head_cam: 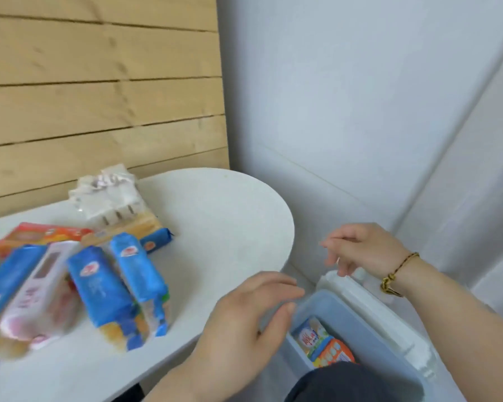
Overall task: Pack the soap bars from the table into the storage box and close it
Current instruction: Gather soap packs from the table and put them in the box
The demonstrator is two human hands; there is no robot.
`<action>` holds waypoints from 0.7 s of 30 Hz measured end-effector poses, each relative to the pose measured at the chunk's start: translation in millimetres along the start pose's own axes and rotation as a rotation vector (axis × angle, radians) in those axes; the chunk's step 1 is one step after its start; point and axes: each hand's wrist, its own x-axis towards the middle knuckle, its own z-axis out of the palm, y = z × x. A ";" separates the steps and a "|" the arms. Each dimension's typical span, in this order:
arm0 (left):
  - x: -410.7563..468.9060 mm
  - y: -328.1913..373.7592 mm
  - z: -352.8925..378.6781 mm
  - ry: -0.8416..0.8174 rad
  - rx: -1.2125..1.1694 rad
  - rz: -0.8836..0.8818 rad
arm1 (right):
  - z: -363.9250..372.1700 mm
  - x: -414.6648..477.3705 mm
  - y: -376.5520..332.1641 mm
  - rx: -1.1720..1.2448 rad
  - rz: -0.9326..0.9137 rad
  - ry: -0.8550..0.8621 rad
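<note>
Below, the pale blue plastic storage box [369,323] sits open at five o'clock, holding two soap bars [321,342]. Both grips are empty, fingers loosely spread: left hand [244,320] at its near rim, right hand [363,250] above the white lid [375,309]. Wrapped soap packs [99,291] lie on the white oval bench [221,227] at nine o'clock.

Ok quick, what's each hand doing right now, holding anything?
Left hand: open, empty, fingers at the storage box rim.
Right hand: open, empty, above the white lid.

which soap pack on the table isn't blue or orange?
The pink-and-white pack, lying between two blue packs: the far-left blue one and the blue one on its right. The orange pack lies behind them.
</note>
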 end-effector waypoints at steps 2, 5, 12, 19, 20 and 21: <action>-4.2 7.6 -41.8 0.130 0.019 0.029 | 22.5 0.7 -42.4 0.018 -0.091 -0.044; -24.2 3.4 -100.5 0.335 0.147 -0.032 | 67.0 7.3 -92.6 0.002 -0.173 -0.141; -82.7 -56.6 -200.0 0.617 0.648 -0.357 | 187.6 36.8 -181.2 -0.195 -0.273 -0.321; -113.3 -102.1 -204.6 0.597 0.670 -0.643 | 287.6 62.3 -226.1 -0.505 -0.370 -0.356; -114.3 -105.9 -203.2 0.626 0.631 -0.638 | 298.1 65.9 -228.7 -0.541 -0.365 -0.363; -114.4 -109.1 -201.9 0.653 0.606 -0.620 | 306.1 68.9 -230.5 -0.574 -0.363 -0.368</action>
